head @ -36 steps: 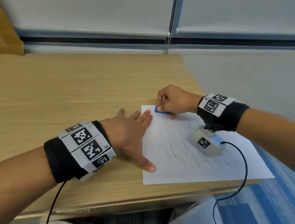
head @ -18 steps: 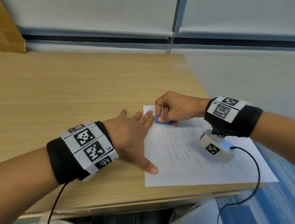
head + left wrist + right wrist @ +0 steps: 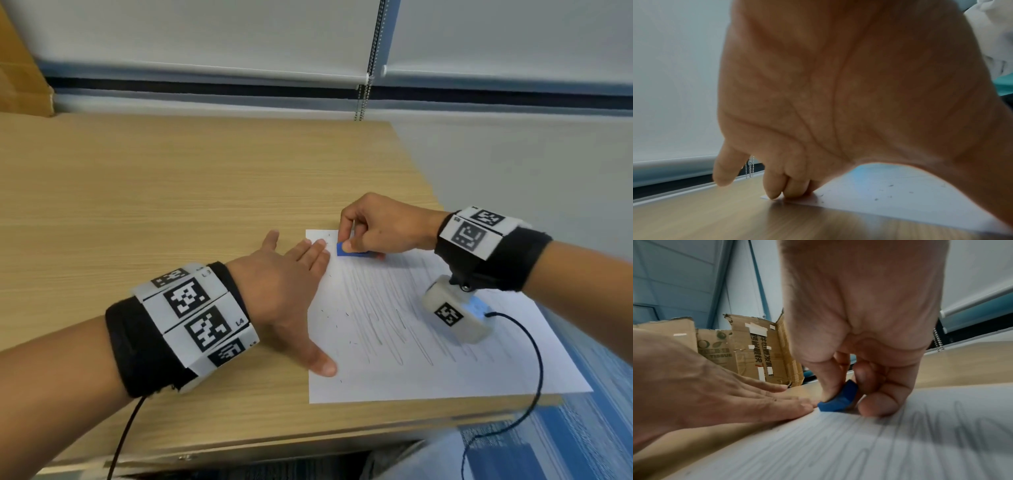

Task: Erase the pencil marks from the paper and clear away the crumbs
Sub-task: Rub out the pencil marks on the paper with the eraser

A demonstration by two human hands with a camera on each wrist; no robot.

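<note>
A white sheet of paper (image 3: 428, 342) with grey pencil scribbles lies at the desk's near right corner. My right hand (image 3: 380, 229) pinches a small blue eraser (image 3: 344, 250) and presses it on the paper's far left corner; the right wrist view shows the eraser (image 3: 840, 397) between thumb and fingers. My left hand (image 3: 287, 291) lies flat with straight fingers on the paper's left edge, thumb spread toward me. Dark eraser crumbs (image 3: 890, 193) dot the paper (image 3: 869, 194) beside my left hand (image 3: 838, 97).
The wooden desk (image 3: 171, 205) stretches bare to the left and back. Its right edge runs just past the paper, with blue carpet (image 3: 589, 428) below. Cardboard boxes (image 3: 748, 350) stand at the far left. A blind's bead chain (image 3: 368, 68) hangs behind the desk.
The eraser in my right hand slid slightly toward me and left across the paper's top corner, then back a little. The left hand has stayed pressed on the paper's edge.
</note>
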